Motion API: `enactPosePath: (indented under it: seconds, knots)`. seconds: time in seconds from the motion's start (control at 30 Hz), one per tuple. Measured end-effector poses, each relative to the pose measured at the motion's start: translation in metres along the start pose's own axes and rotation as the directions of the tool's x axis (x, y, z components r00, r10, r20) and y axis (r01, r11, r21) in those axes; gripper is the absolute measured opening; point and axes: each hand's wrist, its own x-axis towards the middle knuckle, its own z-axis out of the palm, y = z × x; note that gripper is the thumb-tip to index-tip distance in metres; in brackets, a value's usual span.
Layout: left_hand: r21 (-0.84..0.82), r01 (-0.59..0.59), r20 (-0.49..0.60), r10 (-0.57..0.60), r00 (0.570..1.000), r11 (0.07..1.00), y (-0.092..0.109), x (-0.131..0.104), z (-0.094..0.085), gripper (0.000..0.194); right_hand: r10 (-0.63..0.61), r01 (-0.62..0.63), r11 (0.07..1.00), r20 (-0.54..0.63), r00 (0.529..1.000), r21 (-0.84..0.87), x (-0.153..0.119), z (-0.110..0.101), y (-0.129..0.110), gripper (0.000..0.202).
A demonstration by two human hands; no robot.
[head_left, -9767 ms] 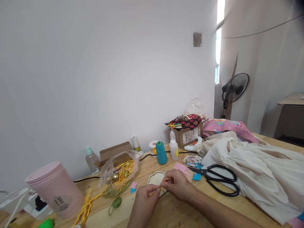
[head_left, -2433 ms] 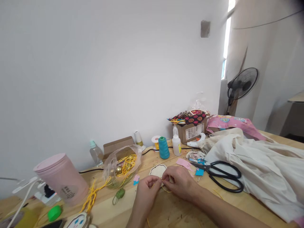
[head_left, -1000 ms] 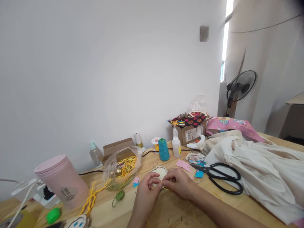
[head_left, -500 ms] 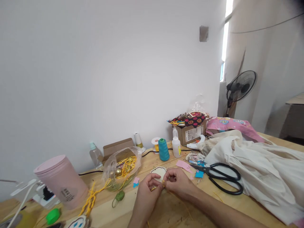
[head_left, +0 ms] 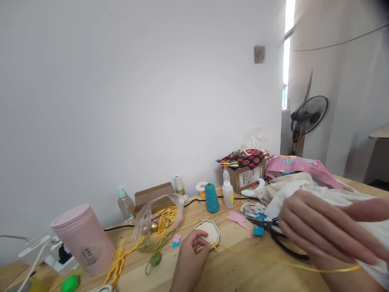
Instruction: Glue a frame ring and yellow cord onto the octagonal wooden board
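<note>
A flat white piece with a scalloped dark-lined edge (head_left: pixel 211 230) lies low over the table, yellow cord around its lower rim. My left hand (head_left: pixel 192 255) is closed on that lower edge, pinching the piece and some cord. From there a length of yellow cord (head_left: pixel 322 269) runs right to my right hand (head_left: pixel 322 231), which is raised close to the camera and slightly blurred. Its fingers are pressed together on the cord, though the exact grip is hidden. Behind that hand, black-handled scissors (head_left: pixel 287 245) are partly covered.
Pink paper (head_left: pixel 238 219), a teal thread cone (head_left: pixel 212 198) and a glue bottle (head_left: pixel 227 195) stand beyond the hands. At left are a plastic bag of yellow cord (head_left: pixel 164 219), a green yarn bundle (head_left: pixel 156 258) and a pink canister (head_left: pixel 83 239). White cloth (head_left: pixel 304 182) covers the right side.
My right hand has left the white piece and swung far right and up, drawing out the yellow cord. My left hand stays at the piece's edge. The view has tilted slightly.
</note>
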Motion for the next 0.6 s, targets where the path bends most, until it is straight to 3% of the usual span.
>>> enactPosePath:
  seconds: [0.03, 0.07, 0.1, 0.13, 0.2, 0.3, 0.4, 0.6]
  knots:
    - [0.000, 0.001, 0.006, -0.001, 1.000, 1.000, 0.002, -0.001, 0.000, 0.018, 0.167, -0.145, 0.980, -0.170, 0.971, 0.137, 0.006, -0.006, -0.002, 0.071]
    - [0.002, -0.002, 0.014, 0.002, 1.000, 1.000, 0.003, -0.001, 0.000, 0.018, 0.370, -0.269, 0.910, -0.326, 0.870, 0.316, 0.015, -0.010, -0.005, 0.062]
    - [0.006, -0.010, 0.021, 0.010, 1.000, 1.000, 0.004, -0.002, 0.000, 0.018, 0.464, -0.314, 0.864, -0.382, 0.799, 0.393, 0.027, -0.012, -0.007, 0.053]
    - [0.010, -0.024, 0.029, 0.023, 0.999, 1.000, 0.005, -0.002, 0.000, 0.018, 0.505, -0.336, 0.841, -0.393, 0.769, 0.424, 0.039, -0.011, -0.009, 0.043]
    - [0.012, -0.050, 0.047, 0.049, 0.998, 0.999, 0.005, -0.002, -0.001, 0.017, 0.679, -0.461, 0.719, -0.387, 0.624, 0.520, 0.064, 0.003, -0.011, 0.031]
    - [0.002, -0.061, 0.049, 0.061, 0.997, 0.998, 0.003, -0.001, -0.002, 0.016, 0.737, -0.564, 0.666, -0.315, 0.598, 0.488, 0.090, 0.038, -0.009, 0.030]
    - [-0.005, -0.062, 0.045, 0.062, 0.997, 0.998, 0.000, -0.001, -0.001, 0.014, 0.759, -0.564, 0.633, -0.283, 0.586, 0.531, 0.098, 0.065, -0.007, 0.015]
    - [-0.012, -0.028, 0.015, 0.029, 0.999, 1.000, 0.001, -0.002, -0.001, 0.015, 0.760, -0.532, 0.624, -0.286, 0.584, 0.572, 0.092, 0.062, -0.007, 0.009]
